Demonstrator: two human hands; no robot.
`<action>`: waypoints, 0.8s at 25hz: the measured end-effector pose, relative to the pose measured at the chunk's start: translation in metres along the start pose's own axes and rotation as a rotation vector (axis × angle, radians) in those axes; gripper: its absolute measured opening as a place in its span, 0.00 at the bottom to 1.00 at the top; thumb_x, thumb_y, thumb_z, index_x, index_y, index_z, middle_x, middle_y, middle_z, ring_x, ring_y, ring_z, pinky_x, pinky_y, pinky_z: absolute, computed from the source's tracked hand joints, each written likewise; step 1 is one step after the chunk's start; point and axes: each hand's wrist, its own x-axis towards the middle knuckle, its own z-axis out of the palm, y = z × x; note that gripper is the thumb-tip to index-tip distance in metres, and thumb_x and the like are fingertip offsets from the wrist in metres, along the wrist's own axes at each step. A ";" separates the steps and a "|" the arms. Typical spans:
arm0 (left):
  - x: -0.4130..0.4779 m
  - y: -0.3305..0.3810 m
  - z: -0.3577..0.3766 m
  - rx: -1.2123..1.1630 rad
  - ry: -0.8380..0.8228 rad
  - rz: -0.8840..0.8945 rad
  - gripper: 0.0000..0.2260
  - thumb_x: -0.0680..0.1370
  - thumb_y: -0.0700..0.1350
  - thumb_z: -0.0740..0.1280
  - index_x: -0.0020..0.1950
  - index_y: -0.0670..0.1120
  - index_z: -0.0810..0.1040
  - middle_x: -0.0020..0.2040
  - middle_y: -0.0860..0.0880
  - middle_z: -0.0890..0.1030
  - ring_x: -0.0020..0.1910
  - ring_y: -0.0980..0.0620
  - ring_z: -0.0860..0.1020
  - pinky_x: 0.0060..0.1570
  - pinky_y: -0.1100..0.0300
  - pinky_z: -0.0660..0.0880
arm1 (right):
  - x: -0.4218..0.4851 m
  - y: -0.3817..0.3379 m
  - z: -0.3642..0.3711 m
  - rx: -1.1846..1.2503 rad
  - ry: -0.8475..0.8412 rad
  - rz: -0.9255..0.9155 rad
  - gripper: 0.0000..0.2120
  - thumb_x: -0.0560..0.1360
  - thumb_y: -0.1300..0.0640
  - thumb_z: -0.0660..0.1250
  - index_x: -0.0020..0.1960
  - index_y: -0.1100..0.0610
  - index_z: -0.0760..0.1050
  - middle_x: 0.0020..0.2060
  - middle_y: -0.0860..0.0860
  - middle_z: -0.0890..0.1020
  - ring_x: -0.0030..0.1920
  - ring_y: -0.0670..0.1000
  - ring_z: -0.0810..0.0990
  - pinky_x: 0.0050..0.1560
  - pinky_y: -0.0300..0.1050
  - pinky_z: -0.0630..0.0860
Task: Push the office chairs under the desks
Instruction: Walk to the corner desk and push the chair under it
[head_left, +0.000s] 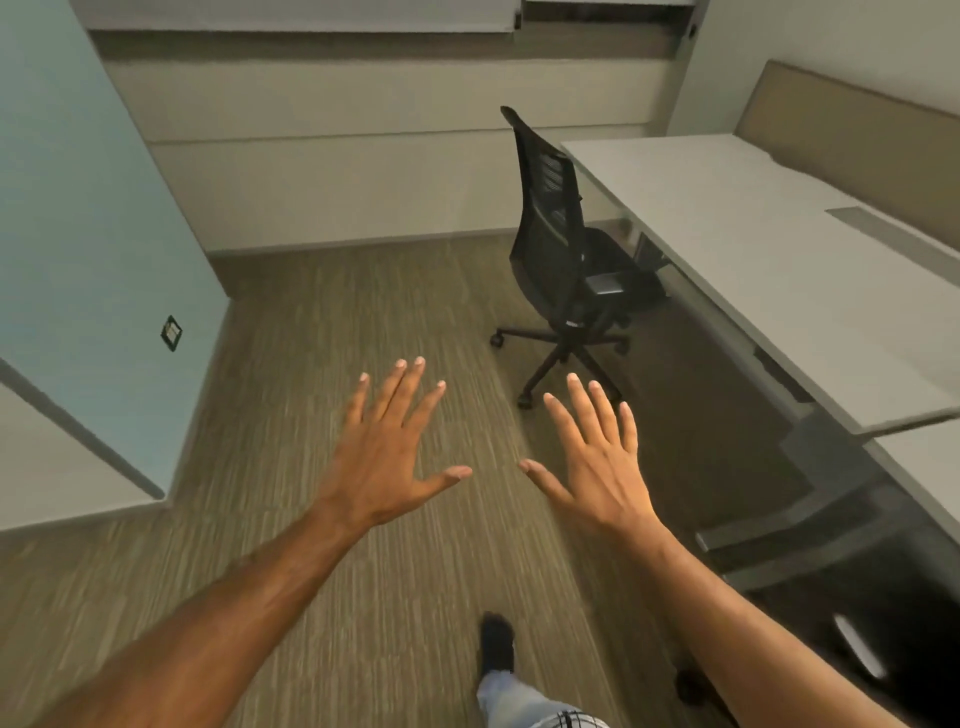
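Observation:
A black mesh-backed office chair on castors stands on the carpet ahead, its back towards me and its seat partly under the edge of the long pale grey desk on the right. My left hand and my right hand are stretched out in front of me, palms down, fingers spread, holding nothing. Both hands are well short of the chair and touch nothing.
A light blue wall with a small wall socket juts in on the left. Beige wall panels close off the far end. A second desk's corner shows at the right. My foot steps on striped carpet.

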 end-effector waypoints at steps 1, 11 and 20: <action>0.024 -0.010 0.008 -0.003 -0.009 -0.007 0.47 0.75 0.79 0.46 0.83 0.47 0.54 0.84 0.42 0.49 0.83 0.44 0.45 0.79 0.34 0.48 | 0.028 0.004 0.007 0.028 0.000 -0.007 0.44 0.77 0.24 0.41 0.84 0.50 0.52 0.84 0.52 0.41 0.82 0.53 0.34 0.77 0.56 0.27; 0.235 -0.125 0.067 -0.006 -0.066 0.115 0.45 0.75 0.79 0.50 0.83 0.50 0.57 0.84 0.44 0.47 0.83 0.46 0.45 0.79 0.36 0.47 | 0.279 0.029 0.050 0.104 -0.074 -0.037 0.44 0.77 0.24 0.42 0.84 0.49 0.49 0.83 0.50 0.39 0.81 0.52 0.32 0.76 0.55 0.26; 0.466 -0.232 0.129 -0.083 -0.088 0.528 0.44 0.76 0.76 0.50 0.83 0.48 0.57 0.84 0.43 0.47 0.83 0.45 0.46 0.79 0.36 0.47 | 0.456 0.046 0.099 0.048 0.050 0.296 0.43 0.77 0.25 0.46 0.83 0.51 0.56 0.84 0.52 0.47 0.83 0.53 0.41 0.79 0.62 0.39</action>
